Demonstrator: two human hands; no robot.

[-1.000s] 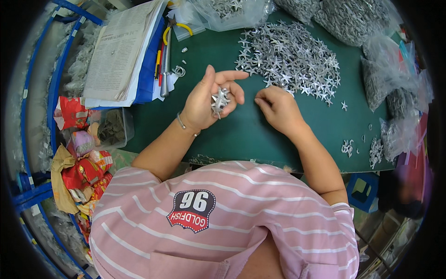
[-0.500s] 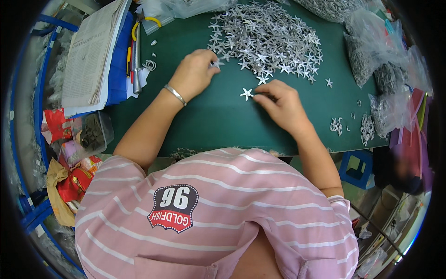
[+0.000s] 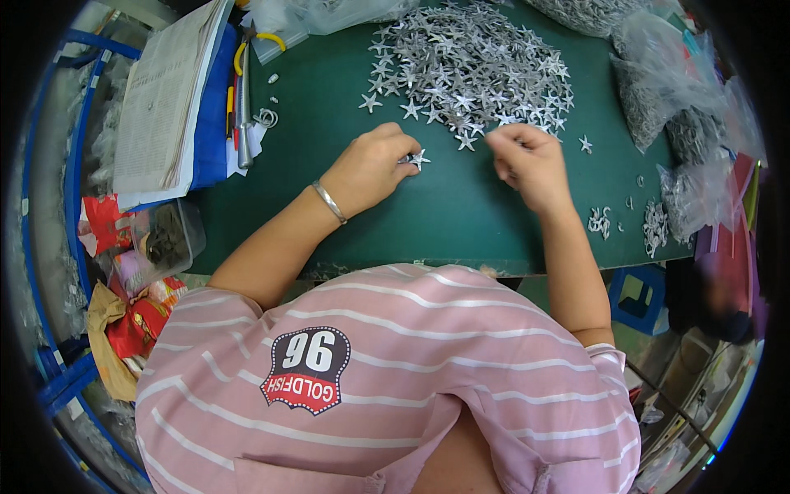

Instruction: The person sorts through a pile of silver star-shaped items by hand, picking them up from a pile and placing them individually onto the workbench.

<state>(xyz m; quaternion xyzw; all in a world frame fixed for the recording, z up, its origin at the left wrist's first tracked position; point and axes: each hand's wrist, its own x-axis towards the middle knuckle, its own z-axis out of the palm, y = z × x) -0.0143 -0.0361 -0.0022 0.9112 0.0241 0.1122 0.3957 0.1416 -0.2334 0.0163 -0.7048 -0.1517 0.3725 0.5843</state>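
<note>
A green worktop [image 3: 346, 206] stretches in front of me, crowded at its far side with a heap of small silver stars [image 3: 469, 62] and clear plastic bags [image 3: 666, 74] of more metal bits on my right. To my left lie a stack of papers [image 3: 160, 90] on a blue folder, with pliers [image 3: 241, 82] beside them, and a clear plastic tub [image 3: 160, 239] sits off the worktop's near left corner.

My left forearm comes in from the lower left and slants up across the green, a thin metal bangle [image 3: 329, 202] at the wrist. My left hand [image 3: 370, 165] is curled, knuckles up, its fingertips pinching a single silver star [image 3: 420, 158] that lies just at the near edge of the heap, low against the worktop.

My right forearm rises almost straight from the near edge. My right hand [image 3: 527, 160] is loosely fisted, fingers bunched toward the heap's nearest stars; whether they grip anything I cannot tell. The two hands are near each other but apart, bare green between them. A few loose stars and small metal pieces [image 3: 599, 221] lie scattered to the right of my right wrist.
</note>
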